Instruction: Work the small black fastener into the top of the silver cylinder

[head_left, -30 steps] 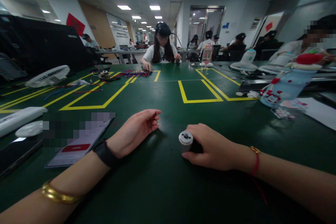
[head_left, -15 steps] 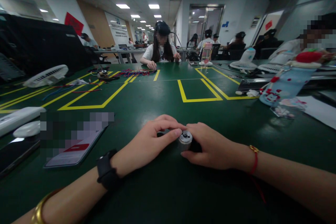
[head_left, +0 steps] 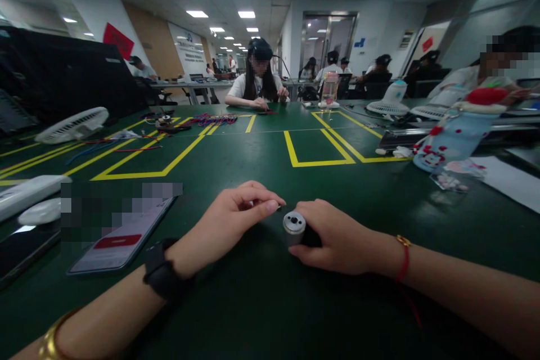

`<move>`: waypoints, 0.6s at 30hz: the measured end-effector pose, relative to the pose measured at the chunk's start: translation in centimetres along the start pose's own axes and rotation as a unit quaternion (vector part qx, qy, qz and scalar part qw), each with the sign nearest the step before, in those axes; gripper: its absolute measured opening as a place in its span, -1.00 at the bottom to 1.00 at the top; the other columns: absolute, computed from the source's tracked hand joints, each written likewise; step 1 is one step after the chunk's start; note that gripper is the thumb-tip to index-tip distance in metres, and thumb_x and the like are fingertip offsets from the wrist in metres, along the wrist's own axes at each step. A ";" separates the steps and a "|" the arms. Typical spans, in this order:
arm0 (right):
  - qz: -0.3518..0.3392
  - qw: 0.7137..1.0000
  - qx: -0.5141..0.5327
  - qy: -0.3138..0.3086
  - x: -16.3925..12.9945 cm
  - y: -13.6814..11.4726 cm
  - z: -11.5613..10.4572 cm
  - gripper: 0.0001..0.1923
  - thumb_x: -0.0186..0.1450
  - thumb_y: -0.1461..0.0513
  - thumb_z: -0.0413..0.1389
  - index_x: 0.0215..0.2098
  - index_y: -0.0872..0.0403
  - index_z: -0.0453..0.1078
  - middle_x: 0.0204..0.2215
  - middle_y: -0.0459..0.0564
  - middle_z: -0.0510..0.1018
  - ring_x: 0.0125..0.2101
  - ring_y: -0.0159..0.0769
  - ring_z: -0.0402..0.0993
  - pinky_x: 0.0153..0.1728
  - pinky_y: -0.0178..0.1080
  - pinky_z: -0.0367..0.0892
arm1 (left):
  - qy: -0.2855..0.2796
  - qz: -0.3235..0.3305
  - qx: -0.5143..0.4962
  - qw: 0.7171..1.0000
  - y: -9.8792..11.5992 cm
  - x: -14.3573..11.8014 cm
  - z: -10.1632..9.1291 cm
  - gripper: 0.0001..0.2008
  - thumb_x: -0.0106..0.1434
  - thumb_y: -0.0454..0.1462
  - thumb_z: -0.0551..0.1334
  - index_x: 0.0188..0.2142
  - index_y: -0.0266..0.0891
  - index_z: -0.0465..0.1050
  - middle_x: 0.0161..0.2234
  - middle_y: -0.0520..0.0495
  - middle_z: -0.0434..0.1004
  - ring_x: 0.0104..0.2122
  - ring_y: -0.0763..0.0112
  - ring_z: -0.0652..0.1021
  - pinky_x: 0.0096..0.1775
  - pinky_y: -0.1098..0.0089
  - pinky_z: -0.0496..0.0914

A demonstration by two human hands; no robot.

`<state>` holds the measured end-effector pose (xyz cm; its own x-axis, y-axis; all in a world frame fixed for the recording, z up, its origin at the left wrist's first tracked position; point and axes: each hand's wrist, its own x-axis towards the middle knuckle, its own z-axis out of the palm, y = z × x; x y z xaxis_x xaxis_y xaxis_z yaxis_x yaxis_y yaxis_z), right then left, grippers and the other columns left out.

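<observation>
My right hand [head_left: 333,236] is closed round a small silver motor [head_left: 293,230], a metal cylinder standing upright on the green table. Its round end face points up and shows dark holes. Thumb and fingers press on its sides, and its far side is hidden by the hand. Just left of the motor, clear of it, my left hand [head_left: 240,211] pinches thumb and index finger together. A tiny bright bit shows at those fingertips, too small to name. A black watch [head_left: 162,270] is on the left wrist.
A phone [head_left: 122,236] lies left of my left hand, near white devices [head_left: 36,194]. Yellow tape [head_left: 324,163] marks the table [head_left: 236,152]. Bundled wires [head_left: 215,119] lie further back. At right stand a blue bottle [head_left: 458,132] and paper [head_left: 510,183]. A person [head_left: 257,79] works opposite.
My left hand has moved left, off the top of the motor, with its fingertips pinched. A small dark part seen on the motor's end face is gone from there. My right hand stays round the motor.
</observation>
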<state>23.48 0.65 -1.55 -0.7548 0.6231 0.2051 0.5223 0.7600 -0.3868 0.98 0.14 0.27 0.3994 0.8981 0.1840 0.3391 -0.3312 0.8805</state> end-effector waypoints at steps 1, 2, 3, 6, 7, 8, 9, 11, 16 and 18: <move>0.001 1.000 -0.003 0.001 0.0 0.0 0.0 -0.78 0.19 0.15 0.20 -0.29 0.08 0.29 -0.35 -0.05 0.45 -0.39 -0.30 0.27 -0.35 -0.23 0.14 | -0.020 -0.009 0.019 1.000 -0.3 0.1 -0.3 -0.81 0.30 -0.18 0.21 -0.22 -0.14 0.60 -0.25 -0.04 0.47 -0.24 0.31 0.47 -0.17 0.33 0.34; 0.001 1.000 -0.005 0.002 0.0 0.0 -0.1 -0.78 0.19 0.15 0.20 -0.29 0.08 0.29 -0.36 -0.06 0.44 -0.40 -0.30 0.26 -0.36 -0.24 0.14 | -0.040 -0.012 0.041 0.998 -0.6 0.1 -0.6 -0.80 0.30 -0.18 0.20 -0.22 -0.13 0.60 -0.28 -0.03 0.45 -0.27 0.32 0.46 -0.21 0.34 0.33; 0.001 1.000 -0.006 0.003 0.0 0.0 -0.1 -0.78 0.19 0.15 0.20 -0.30 0.08 0.29 -0.36 -0.06 0.44 -0.40 -0.31 0.26 -0.36 -0.24 0.13 | -0.062 -0.012 0.061 0.996 -0.9 0.2 -0.8 -0.80 0.30 -0.18 0.21 -0.21 -0.12 0.61 -0.31 -0.02 0.42 -0.30 0.34 0.45 -0.23 0.36 0.32; 0.002 1.000 -0.006 -0.002 0.0 0.1 0.0 -0.78 0.19 0.15 0.19 -0.30 0.08 0.29 -0.36 -0.06 0.43 -0.39 -0.30 0.26 -0.35 -0.23 0.13 | -0.108 0.008 0.098 0.989 -1.8 0.3 -1.1 -0.81 0.29 -0.20 0.22 -0.19 -0.09 0.61 -0.36 0.01 0.36 -0.32 0.37 0.42 -0.24 0.38 0.29; 0.003 1.000 -0.004 -0.004 0.0 0.1 0.1 -0.78 0.19 0.15 0.19 -0.29 0.08 0.29 -0.36 -0.06 0.43 -0.39 -0.30 0.26 -0.35 -0.23 0.13 | -0.119 0.014 0.104 0.987 -2.1 0.3 -1.1 -0.82 0.29 -0.21 0.22 -0.20 -0.09 0.62 -0.36 0.01 0.35 -0.32 0.37 0.42 -0.23 0.38 0.29; 0.004 1.000 -0.003 -0.005 0.0 0.1 0.1 -0.78 0.19 0.15 0.19 -0.29 0.08 0.29 -0.35 -0.06 0.43 -0.38 -0.30 0.26 -0.34 -0.22 0.14 | -0.129 0.019 0.110 0.985 -2.2 0.3 -1.0 -0.82 0.29 -0.21 0.22 -0.21 -0.09 0.62 -0.35 0.01 0.35 -0.31 0.37 0.42 -0.22 0.38 0.29; 0.005 1.000 -0.002 -0.006 0.0 0.1 0.1 -0.78 0.19 0.15 0.19 -0.29 0.08 0.29 -0.35 -0.06 0.43 -0.38 -0.29 0.26 -0.34 -0.22 0.14 | -0.136 0.023 0.117 0.983 -2.4 0.3 -0.9 -0.82 0.29 -0.21 0.22 -0.22 -0.08 0.62 -0.34 0.01 0.35 -0.30 0.36 0.42 -0.22 0.38 0.29; 0.007 1.000 -0.002 -0.008 -0.1 0.2 0.2 -0.78 0.20 0.14 0.19 -0.28 0.08 0.28 -0.35 -0.05 0.43 -0.38 -0.29 0.27 -0.34 -0.22 0.14 | -0.149 0.034 0.135 0.979 -2.5 0.3 -0.8 -0.83 0.29 -0.22 0.22 -0.23 -0.06 0.63 -0.33 0.00 0.37 -0.28 0.35 0.42 -0.20 0.36 0.28; 0.007 1.000 -0.004 -0.007 0.0 0.2 0.3 -0.78 0.20 0.15 0.18 -0.29 0.08 0.29 -0.35 -0.05 0.43 -0.38 -0.29 0.27 -0.33 -0.22 0.15 | -0.172 0.053 0.172 0.968 -2.5 0.3 -0.6 -0.83 0.31 -0.21 0.21 -0.21 -0.02 0.61 -0.30 0.01 0.38 -0.22 0.33 0.40 -0.16 0.34 0.25; 0.010 1.000 -0.005 -0.009 0.0 0.2 0.2 -0.78 0.20 0.14 0.18 -0.29 0.08 0.29 -0.35 -0.05 0.43 -0.38 -0.29 0.27 -0.33 -0.22 0.14 | -0.179 0.052 0.176 0.967 -2.6 0.3 -0.7 -0.83 0.31 -0.21 0.22 -0.20 -0.03 0.61 -0.30 0.01 0.37 -0.22 0.33 0.39 -0.16 0.34 0.25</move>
<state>23.47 0.76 -1.84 -0.7514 0.6343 0.1819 0.5407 0.7499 -0.3812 -0.35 1.48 -1.61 0.6943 0.7182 0.0459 0.5251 -0.5492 0.6501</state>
